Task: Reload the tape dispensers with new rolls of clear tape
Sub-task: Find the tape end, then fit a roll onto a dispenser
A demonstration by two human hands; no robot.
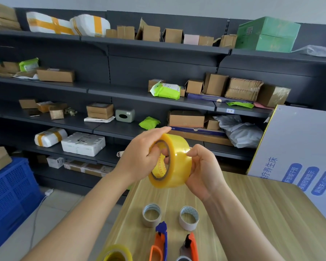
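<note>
I hold a full roll of clear yellowish tape (177,162) up above the wooden table (262,213). My left hand (139,157) grips it from the left with fingers inside the core. My right hand (201,168) holds its right side, thumb and fingertips on the outer tape surface. On the table below lie two orange tape dispensers, one with a blue part (161,242) and one with a black part (189,247). Two empty cardboard cores, one on the left (151,215) and one on the right (189,217), stand beyond them. Another full tape roll (115,254) sits at the bottom edge.
Dark shelving (120,91) with many cardboard boxes and parcels fills the background. A blue plastic crate (9,193) stands on the floor at left. A printed white board (299,151) leans at the right behind the table.
</note>
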